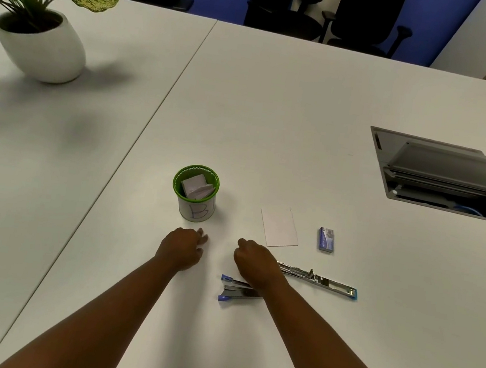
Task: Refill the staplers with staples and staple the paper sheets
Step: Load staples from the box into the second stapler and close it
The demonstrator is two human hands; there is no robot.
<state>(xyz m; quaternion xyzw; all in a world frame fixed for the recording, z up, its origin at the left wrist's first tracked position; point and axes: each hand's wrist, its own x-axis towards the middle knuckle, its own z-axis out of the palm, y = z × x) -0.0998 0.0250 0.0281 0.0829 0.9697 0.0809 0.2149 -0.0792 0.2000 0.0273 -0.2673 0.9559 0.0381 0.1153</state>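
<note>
Both hands (219, 258) hovering over table (276, 111), opened staplers (315, 280) beside paper sheet (279, 227)

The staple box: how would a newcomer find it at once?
Start at the open cable hatch set into the white table. Nearer the person lies a small blue staple box, right of the white paper sheet. It is the only closed box.

- Two staplers: one opened out long (320, 281) at 4 o'clock from the table's middle, one (235, 291) at 6 o'clock, partly under a wrist.
- One staple box (326, 240), at 4 o'clock.
- One loose paper sheet (279, 227).
- One green-rimmed cup (195, 193) with folded papers inside, their number unclear.
- One potted plant (41, 18), at 10 o'clock.
- Two hands: left (182, 248), right (256, 262).
- One open cable hatch (449, 177), at 3 o'clock.
</note>
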